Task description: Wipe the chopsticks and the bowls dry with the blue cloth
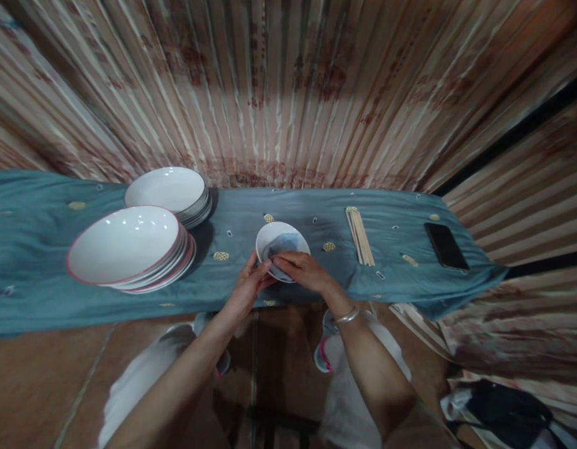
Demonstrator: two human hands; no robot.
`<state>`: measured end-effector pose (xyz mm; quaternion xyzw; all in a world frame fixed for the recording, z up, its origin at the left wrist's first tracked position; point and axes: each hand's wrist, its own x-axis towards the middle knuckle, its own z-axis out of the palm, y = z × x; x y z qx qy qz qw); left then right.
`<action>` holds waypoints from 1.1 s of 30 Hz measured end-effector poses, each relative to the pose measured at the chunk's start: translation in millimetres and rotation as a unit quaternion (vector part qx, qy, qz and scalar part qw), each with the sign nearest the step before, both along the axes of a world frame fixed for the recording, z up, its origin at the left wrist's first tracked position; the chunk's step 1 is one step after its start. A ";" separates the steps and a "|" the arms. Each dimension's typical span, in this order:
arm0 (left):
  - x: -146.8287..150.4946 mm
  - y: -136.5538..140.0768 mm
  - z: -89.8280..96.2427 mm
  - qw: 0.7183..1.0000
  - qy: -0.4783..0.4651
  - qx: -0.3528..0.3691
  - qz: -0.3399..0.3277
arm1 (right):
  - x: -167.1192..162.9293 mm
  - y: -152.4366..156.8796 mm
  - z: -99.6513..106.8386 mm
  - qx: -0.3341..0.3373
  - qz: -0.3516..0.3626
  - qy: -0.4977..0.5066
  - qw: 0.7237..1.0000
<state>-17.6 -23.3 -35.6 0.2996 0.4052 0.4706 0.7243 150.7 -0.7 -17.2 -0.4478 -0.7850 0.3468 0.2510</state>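
Observation:
A small white bowl (264, 235) is tilted toward me over the near half of the cloth-covered table. My left hand (252, 279) grips its near left rim, with the thumb inside the edge and the fingers beneath. Inside the bowl lies a bluish-grey cloth (290, 242). My right hand (301, 269) presses that cloth against the inner wall, its fingers bunched together over the fabric. A silver bangle (348, 315) circles my right wrist. The underside of the bowl is hidden.
A stack of red-rimmed bowls (124, 246) stands at the left, with dark-rimmed dishes (169, 190) behind it. Wooden chopsticks (360, 237) and a black phone (446, 246) lie to the right. Pleated curtains (279, 93) hang behind the blue tablecloth (241, 206).

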 end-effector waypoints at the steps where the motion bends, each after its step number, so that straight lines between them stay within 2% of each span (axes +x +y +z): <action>1: -0.1 0.1 -0.5 1.000 0.000 0.001 -0.001 | -2.0 1.2 0.1 -0.014 0.001 0.024 1.000; 8: 0.4 -1.0 1.7 1.000 0.014 0.006 0.001 | -21.7 8.2 -13.1 -0.029 -0.065 0.151 0.986; 13: 1.1 -1.6 3.8 1.000 0.022 0.008 0.005 | -34.2 15.9 -10.4 0.015 -0.138 0.164 0.977; 18: 1.8 -1.9 4.3 0.999 0.033 0.016 0.004 | -33.1 24.0 -0.3 0.106 -0.166 0.055 0.979; 23: 2.4 -3.0 6.3 0.999 0.041 0.012 0.005 | -20.1 30.5 -4.0 0.175 -0.178 -0.097 0.964; 28: 3.3 -3.3 9.4 0.999 0.037 0.005 0.003 | -6.7 28.7 -3.9 0.178 -0.173 -0.216 0.944; 33: 3.9 -2.7 11.3 0.999 0.037 0.005 0.002 | 1.6 20.9 0.9 0.160 -0.157 -0.292 0.930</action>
